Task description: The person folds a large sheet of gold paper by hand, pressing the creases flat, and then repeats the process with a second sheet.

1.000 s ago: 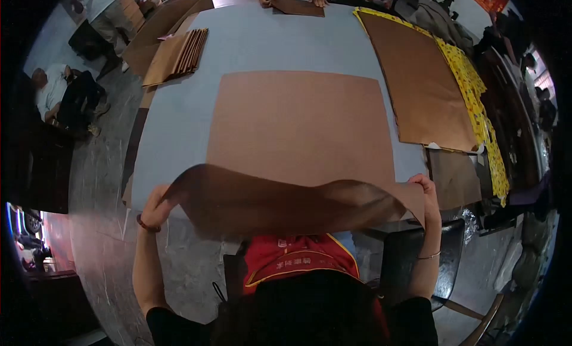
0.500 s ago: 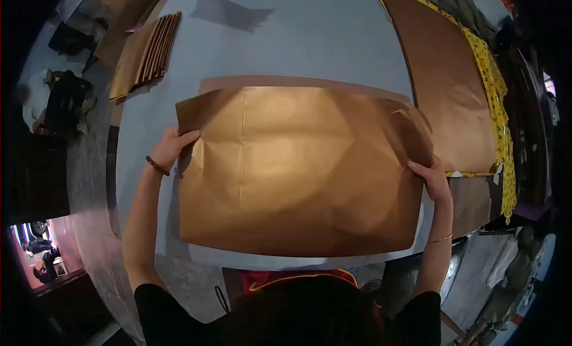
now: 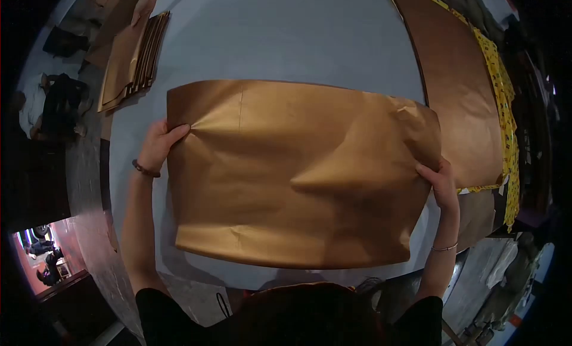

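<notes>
A large brown sheet is held spread over the pale table, in front of the body. Its left edge is pinched by the left hand, and its right edge is pinched by the right hand. Both thumbs are laid on the visible face; most of the other fingers are hidden behind the sheet, so their exact placing cannot be told. A thin straight crease is seen on the left part of the sheet, and soft wrinkles are spread from the grips. Whether the lower edge is touched to the table cannot be told. As it is judged, the work is only partly done: at the left side of the table, a stack of folded brown pieces has been gathered, while the held sheet is wide open and not folded into such a narrow piece. This stack is reached by another person's hand. At the right, wide brown material is laid flat over a yellow patterned covering, and it appears not to be folded. How many sheets are contained there cannot be counted.
</notes>
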The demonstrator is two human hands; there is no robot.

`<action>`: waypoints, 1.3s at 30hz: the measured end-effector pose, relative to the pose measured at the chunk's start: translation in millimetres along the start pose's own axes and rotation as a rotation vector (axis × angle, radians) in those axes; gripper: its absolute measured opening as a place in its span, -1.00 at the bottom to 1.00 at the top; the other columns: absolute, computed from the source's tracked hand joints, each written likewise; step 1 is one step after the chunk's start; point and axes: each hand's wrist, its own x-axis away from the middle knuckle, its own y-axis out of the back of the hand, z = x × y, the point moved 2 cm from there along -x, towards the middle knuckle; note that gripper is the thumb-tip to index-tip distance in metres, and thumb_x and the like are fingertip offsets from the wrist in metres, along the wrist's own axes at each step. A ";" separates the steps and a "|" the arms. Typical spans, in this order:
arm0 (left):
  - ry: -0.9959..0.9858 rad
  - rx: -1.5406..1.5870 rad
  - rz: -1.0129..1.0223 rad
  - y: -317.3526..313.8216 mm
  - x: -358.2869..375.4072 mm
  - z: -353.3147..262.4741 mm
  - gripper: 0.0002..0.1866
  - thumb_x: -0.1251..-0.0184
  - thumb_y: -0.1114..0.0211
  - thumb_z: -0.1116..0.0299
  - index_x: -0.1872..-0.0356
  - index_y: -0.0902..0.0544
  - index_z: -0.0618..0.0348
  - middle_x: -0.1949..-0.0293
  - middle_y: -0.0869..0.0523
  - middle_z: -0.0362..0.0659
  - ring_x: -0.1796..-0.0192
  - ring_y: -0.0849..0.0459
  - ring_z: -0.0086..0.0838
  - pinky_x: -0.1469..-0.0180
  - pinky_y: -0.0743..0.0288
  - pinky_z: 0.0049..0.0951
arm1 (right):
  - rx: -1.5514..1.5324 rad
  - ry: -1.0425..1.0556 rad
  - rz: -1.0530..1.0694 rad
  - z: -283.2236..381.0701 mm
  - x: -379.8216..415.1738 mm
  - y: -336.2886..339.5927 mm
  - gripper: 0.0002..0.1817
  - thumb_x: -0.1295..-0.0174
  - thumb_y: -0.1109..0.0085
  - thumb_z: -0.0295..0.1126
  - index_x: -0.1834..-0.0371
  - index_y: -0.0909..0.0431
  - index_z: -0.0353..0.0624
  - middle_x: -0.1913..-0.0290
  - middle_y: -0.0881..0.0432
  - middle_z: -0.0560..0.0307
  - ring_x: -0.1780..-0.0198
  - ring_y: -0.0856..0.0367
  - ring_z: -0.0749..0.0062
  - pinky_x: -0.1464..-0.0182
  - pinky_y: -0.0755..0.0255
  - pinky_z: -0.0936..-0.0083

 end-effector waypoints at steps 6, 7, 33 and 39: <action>-0.032 -0.071 -0.082 3.5 -28.2 31.0 -0.85 -0.29 -0.26 0.38 0.40 -0.62 0.27 0.46 -0.60 -0.35 0.41 -0.48 -0.69 0.37 -0.37 -0.57 | -0.064 -0.038 -0.053 -19.1 -17.5 1.8 -0.53 -0.18 -0.25 -0.42 -0.15 -0.44 -0.33 -0.02 -0.62 0.10 0.03 -0.59 0.45 -0.05 -0.47 0.49; -0.032 -0.071 -0.085 2.6 -29.8 31.3 -0.85 -0.29 -0.26 0.38 0.40 -0.62 0.27 0.46 -0.60 -0.35 0.41 -0.48 -0.69 0.37 -0.37 -0.57 | -0.096 -0.062 -0.069 -19.6 -18.0 0.4 -0.54 -0.19 -0.23 -0.42 -0.16 -0.43 -0.32 -0.02 -0.62 0.08 0.04 -0.61 0.43 -0.05 -0.48 0.48; -0.017 -0.316 -0.052 4.2 -35.3 23.8 -0.76 -0.19 -0.28 0.35 0.41 -0.54 0.38 0.53 -0.54 -0.23 0.42 -0.44 -0.60 0.36 -0.36 -0.42 | 0.015 0.150 -0.436 -13.6 -84.2 18.5 -0.71 -0.16 -0.23 -0.46 0.06 -0.46 -0.22 0.42 -0.51 0.33 0.36 -0.43 0.67 0.24 -0.30 0.69; -0.055 -0.380 -0.042 13.5 -35.6 28.0 -0.80 -0.19 -0.26 0.38 0.39 -0.56 0.38 0.49 -0.58 -0.24 0.39 -0.46 -0.62 0.34 -0.37 -0.42 | 0.217 0.147 -0.495 -23.2 -89.8 23.9 -0.71 -0.13 -0.23 -0.37 0.13 -0.53 -0.30 0.33 -0.60 0.17 0.27 -0.53 0.55 0.20 -0.42 0.58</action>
